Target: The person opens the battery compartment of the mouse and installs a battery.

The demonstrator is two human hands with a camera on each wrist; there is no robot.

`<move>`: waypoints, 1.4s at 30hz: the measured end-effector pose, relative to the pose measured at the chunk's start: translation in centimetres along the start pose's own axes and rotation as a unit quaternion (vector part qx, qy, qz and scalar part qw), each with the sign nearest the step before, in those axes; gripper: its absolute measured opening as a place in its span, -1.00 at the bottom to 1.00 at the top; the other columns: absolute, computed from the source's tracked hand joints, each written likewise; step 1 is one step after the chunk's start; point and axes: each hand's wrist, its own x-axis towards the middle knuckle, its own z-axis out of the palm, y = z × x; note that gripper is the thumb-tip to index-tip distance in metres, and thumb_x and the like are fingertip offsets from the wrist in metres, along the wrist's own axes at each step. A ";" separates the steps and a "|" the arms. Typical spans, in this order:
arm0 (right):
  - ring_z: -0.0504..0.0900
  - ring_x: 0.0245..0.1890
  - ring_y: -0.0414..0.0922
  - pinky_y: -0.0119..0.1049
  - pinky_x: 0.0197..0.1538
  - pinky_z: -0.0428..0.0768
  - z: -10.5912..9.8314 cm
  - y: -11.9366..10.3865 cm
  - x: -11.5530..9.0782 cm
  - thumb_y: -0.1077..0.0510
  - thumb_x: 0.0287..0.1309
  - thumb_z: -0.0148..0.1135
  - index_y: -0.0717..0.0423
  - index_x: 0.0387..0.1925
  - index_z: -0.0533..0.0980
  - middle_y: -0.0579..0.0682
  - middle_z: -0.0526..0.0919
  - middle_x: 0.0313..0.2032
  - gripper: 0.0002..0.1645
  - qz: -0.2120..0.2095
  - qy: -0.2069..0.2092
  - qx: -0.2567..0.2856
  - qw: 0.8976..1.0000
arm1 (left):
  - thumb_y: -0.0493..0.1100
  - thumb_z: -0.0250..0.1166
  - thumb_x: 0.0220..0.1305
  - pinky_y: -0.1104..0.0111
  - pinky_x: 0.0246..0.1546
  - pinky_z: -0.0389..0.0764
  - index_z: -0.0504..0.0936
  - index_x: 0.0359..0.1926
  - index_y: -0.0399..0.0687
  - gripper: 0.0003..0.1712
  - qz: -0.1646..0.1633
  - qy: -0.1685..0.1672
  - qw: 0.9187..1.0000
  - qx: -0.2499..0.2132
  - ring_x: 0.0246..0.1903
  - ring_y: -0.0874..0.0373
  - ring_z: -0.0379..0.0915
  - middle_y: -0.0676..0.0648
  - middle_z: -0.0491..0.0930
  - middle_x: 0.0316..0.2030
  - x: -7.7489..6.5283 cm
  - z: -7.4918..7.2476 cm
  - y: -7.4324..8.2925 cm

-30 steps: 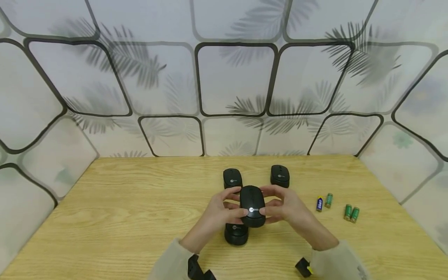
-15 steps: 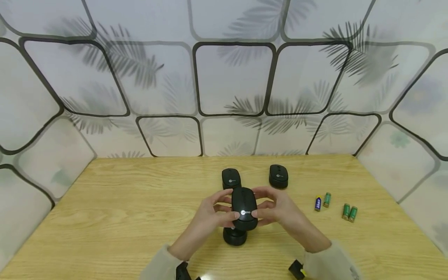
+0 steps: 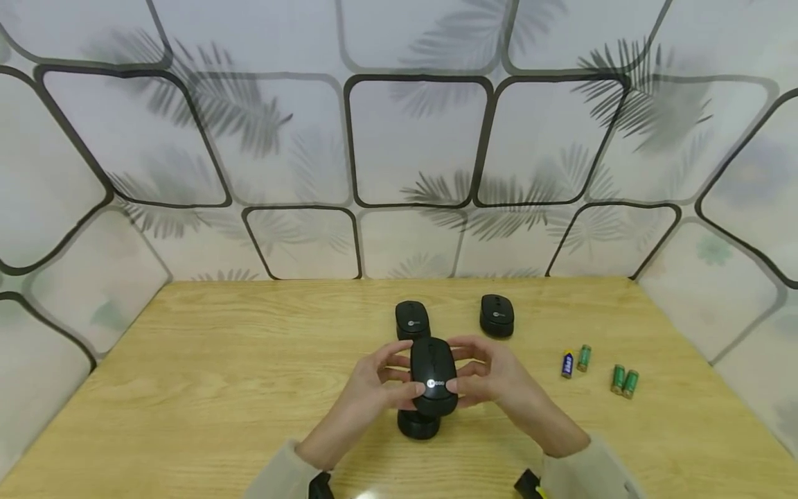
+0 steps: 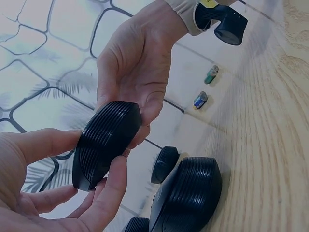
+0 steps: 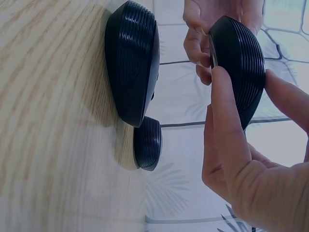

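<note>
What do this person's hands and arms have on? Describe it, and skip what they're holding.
The left hand and right hand wear no gloves. The left sleeve and right sleeve are long and cream-coloured; the right one bears a small greyish mark, unreadable here. Each wrist carries a black camera: the left wrist camera and right wrist camera, the right with a yellow patch.

I'm counting four black computer mice (image 3: pixel 497 315) from over here, three green batteries (image 3: pixel 584 357) plus one blue battery (image 3: pixel 567 364), one left hand (image 3: pixel 369 389), one right hand (image 3: pixel 503 374), one wooden table (image 3: pixel 262 346).
</note>
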 end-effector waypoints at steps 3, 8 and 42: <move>0.67 -0.13 -0.03 -0.09 -0.21 0.81 0.0 0.0 0.1 0.35 0.13 0.40 0.49 0.40 0.17 0.23 0.60 0.02 -0.11 -0.008 -0.010 0.005 1.000 | -0.43 0.39 0.17 0.15 -0.20 0.80 0.32 0.45 -0.28 -0.18 0.005 0.000 1.000 0.003 -0.09 0.03 0.52 -0.28 0.48 0.10 -0.1 -0.1 0.0; 0.68 -0.14 -0.04 -0.10 -0.21 0.81 0.0 0.0 0.0 0.35 0.18 0.37 0.48 0.35 0.24 0.24 0.62 0.02 -0.22 -0.013 -0.014 0.001 1.000 | -0.39 0.39 0.20 0.16 -0.20 0.80 0.39 0.40 -0.27 -0.26 0.011 -0.004 1.000 0.008 -0.06 0.02 0.53 -0.28 0.50 0.10 -0.1 -0.2 0.1; 0.62 -0.46 -0.16 -0.24 -0.32 0.79 -0.2 0.1 0.1 0.16 0.49 0.13 0.49 0.01 0.47 0.10 0.62 -0.38 -0.62 -0.007 -0.075 -0.079 0.994 | -0.18 0.33 0.40 0.18 -0.02 0.69 0.60 0.15 -0.39 -0.57 0.063 0.011 0.989 0.130 0.00 -0.07 0.56 -0.18 0.64 -0.03 -0.1 -0.3 0.0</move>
